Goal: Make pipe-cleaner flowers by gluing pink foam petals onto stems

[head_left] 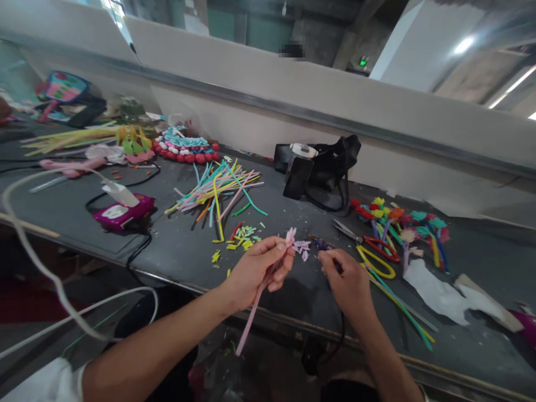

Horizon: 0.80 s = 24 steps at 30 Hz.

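My left hand (262, 271) is closed round a long pink fuzzy stem (252, 318). At its upper end, a small pink flower-like tuft (290, 237) stands above my fingertips, and the stem's lower end hangs past the table edge. Small lilac pieces (302, 248) lie just beyond those fingers. My right hand (345, 276) is apart from the left, its fingers curled and pinched at a dark, bluish, slim object (321, 243). Most of that object is hidden by the hand, so its kind is unclear.
Yellow and green cut bits (243, 239) and a pile of coloured fuzzy stems (218, 190) lie to the left. Scissors (368, 240), finished flowers (397, 218) and white paper (435, 290) are on the right. A phone (298, 177) leans by a black bag (335, 162). A white cable (37, 262) loops left.
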Motion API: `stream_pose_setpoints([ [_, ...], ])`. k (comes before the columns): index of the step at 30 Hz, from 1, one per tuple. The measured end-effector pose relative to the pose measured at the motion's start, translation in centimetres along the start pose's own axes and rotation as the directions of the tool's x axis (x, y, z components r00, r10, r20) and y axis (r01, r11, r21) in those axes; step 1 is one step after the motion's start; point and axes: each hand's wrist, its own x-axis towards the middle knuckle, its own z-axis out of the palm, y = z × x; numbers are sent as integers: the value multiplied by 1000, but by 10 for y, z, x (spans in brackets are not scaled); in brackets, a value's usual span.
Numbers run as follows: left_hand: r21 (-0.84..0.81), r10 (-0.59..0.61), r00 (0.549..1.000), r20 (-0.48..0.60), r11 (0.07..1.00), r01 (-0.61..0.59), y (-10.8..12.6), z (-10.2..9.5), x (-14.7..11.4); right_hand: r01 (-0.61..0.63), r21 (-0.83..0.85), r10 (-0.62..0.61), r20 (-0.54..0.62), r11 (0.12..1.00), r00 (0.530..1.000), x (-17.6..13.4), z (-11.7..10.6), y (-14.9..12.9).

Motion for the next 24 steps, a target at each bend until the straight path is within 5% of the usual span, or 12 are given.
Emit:
stream_pose_setpoints([
  [4,4,-18,1000,3,1000,18,1,-1,0,-74,-140,67,-52,987,996,5,-5,9],
  [8,-1,-63,998,-11,998,63,3,-4,1,-358,-462,434,65,811,899,4,-17,9],
  [10,-3,-62,997,-39,998,62,3,-5,1,-361,-612,524,105,704,845,0,-21,8],
  [13,-6,-71,996,-57,997,71,4,-3,1,-308,-686,529,132,659,838,-5,-22,9],
  [16,-19,-71,996,-59,997,70,5,-1,1,-312,-609,516,188,729,836,-6,-21,20],
  [19,-25,-60,997,-56,998,59,4,-1,1,-451,-392,542,162,802,824,-4,-21,33],
  [24,-29,-57,996,-74,998,55,2,-5,3,-615,42,602,166,787,781,-1,-25,33],
])
